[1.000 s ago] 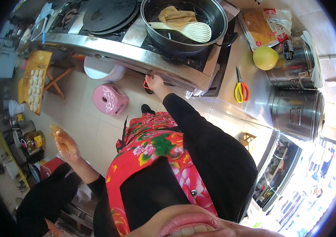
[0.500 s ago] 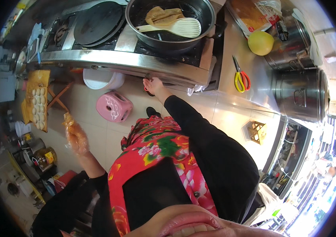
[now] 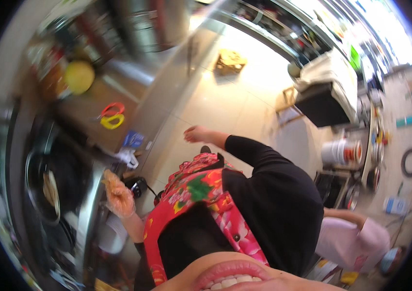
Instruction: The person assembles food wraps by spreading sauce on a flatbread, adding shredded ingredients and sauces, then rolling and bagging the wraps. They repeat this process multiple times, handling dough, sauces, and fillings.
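My left hand (image 3: 120,198), in a clear plastic glove, is raised beside the stove's metal front edge (image 3: 88,208). Its fingers are bent together around something orange-brown that I cannot make out through the glove. Bare and empty, my right hand (image 3: 195,134) hangs over the tiled floor ahead of me, its fingers loosely bent. Left of the gloved hand, a dark pan (image 3: 35,179) on the stove holds a browned flat piece of food (image 3: 50,188) and a pale spatula. Neither hand touches the pan.
Scissors (image 3: 112,117) with red and yellow handles lie on the steel counter near a yellow round fruit (image 3: 79,77). A low stool (image 3: 230,61) stands on the floor ahead. To the right are a cloth-covered dark box (image 3: 327,104) and a person in pink (image 3: 351,242).
My view has turned right, putting the stove at my left. My right hand has left the stove front and swings over the floor. The gloved left hand is now beside the stove.
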Demonstrator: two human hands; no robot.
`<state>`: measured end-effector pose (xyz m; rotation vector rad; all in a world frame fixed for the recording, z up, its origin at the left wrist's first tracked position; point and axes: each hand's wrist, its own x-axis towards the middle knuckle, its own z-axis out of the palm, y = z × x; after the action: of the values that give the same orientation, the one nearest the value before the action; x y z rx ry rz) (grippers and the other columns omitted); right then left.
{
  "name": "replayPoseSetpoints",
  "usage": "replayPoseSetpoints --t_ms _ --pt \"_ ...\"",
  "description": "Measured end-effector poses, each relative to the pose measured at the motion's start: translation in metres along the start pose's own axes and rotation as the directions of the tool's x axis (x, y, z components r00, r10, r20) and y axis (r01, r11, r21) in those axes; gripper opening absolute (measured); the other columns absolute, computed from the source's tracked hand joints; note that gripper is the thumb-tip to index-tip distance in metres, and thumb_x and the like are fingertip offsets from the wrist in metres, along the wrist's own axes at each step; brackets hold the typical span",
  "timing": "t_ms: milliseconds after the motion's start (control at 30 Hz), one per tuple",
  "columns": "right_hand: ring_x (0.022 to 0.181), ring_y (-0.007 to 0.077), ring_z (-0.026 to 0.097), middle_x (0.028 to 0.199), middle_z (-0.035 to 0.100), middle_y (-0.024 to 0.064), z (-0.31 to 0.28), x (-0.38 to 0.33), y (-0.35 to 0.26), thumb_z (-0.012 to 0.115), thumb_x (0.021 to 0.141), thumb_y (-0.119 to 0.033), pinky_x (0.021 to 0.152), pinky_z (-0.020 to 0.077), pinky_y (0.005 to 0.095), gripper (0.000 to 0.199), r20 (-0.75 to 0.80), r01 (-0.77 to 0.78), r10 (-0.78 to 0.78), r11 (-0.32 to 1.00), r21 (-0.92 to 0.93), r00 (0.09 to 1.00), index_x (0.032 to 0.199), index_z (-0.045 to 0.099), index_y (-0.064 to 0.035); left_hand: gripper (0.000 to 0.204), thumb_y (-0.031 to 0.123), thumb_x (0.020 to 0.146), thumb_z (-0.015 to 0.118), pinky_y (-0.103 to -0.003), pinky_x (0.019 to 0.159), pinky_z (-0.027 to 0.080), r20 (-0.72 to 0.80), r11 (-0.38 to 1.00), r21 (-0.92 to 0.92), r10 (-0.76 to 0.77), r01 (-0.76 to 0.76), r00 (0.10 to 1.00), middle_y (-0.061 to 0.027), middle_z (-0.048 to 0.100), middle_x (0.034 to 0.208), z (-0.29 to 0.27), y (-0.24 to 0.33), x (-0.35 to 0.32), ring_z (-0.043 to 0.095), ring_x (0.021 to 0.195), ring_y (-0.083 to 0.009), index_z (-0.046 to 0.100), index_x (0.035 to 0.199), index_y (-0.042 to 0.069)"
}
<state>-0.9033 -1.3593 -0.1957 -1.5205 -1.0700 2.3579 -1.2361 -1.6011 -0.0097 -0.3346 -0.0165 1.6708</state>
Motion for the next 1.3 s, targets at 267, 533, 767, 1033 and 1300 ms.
replayPoseSetpoints --t_ms 267,533,767,1033,1300 --pt "0.081 0.0120 0.065 0.094 0.069 0.0044 -0.191 -0.132 -0.093 0.067 0.089 -0.016 0.073 0.0525 0.0270 0.025 -0.311 0.368 -0.443 0.889 -0.271 0.841 0.111 0.066 -0.0040 0.042 0.009 0.099 0.051 -0.039 0.093 0.055 0.145 0.881 0.034 -0.471 0.471 0.870 -0.0116 0.054 0.139 0.021 -0.241 0.296 0.059 0.118 -0.0236 0.048 0.141 0.006" --pt "0.082 0.0225 0.063 0.089 0.060 0.0087 -0.277 -0.194 -0.275 0.070 0.088 -0.018 0.072 0.0515 0.0337 0.022 -0.074 0.665 -0.965 0.229 -0.711 0.252 0.105 0.064 -0.0058 0.049 0.038 0.101 0.049 -0.047 0.119 0.025 0.132 0.801 0.381 -0.541 0.462 0.830 -0.0151 0.050 0.144 0.038 -0.488 0.537 0.039 0.140 -0.0311 0.052 0.137 0.005" --pt "0.089 0.0321 0.058 0.092 0.060 0.0117 -0.482 -0.190 -0.414 0.070 0.080 -0.012 0.080 0.0487 0.0404 0.020 -0.084 0.373 -0.979 0.149 -0.916 0.187 0.096 0.061 -0.0055 0.056 0.051 0.099 0.044 -0.051 0.119 0.021 0.213 0.767 0.305 -0.633 0.565 0.744 -0.0129 0.045 0.148 0.019 -0.690 0.731 0.034 0.142 -0.0284 0.053 0.138 0.010" --pt "0.080 0.0304 0.057 0.082 0.059 0.0095 -0.660 -0.195 -0.504 0.071 0.077 -0.006 0.073 0.0469 0.0391 0.014 -0.269 0.357 -0.962 0.238 -0.903 -0.039 0.088 0.064 -0.0051 0.054 0.052 0.097 0.048 -0.058 0.115 0.024 0.097 0.704 0.317 -0.690 0.635 0.717 -0.0141 0.049 0.144 0.057 -0.886 0.866 0.041 0.138 -0.0308 0.055 0.135 0.013" --pt "0.079 0.0305 0.058 0.082 0.060 0.0107 -0.860 -0.170 -0.609 0.068 0.077 -0.003 0.072 0.0477 0.0387 0.009 0.006 0.558 -1.000 -0.004 -0.830 0.001 0.085 0.064 -0.0037 0.053 0.049 0.100 0.046 -0.053 0.109 0.040 0.064 0.803 0.476 -0.440 0.360 0.896 -0.0171 0.058 0.130 0.100 -1.017 1.048 0.052 0.126 -0.0323 0.055 0.130 0.006"
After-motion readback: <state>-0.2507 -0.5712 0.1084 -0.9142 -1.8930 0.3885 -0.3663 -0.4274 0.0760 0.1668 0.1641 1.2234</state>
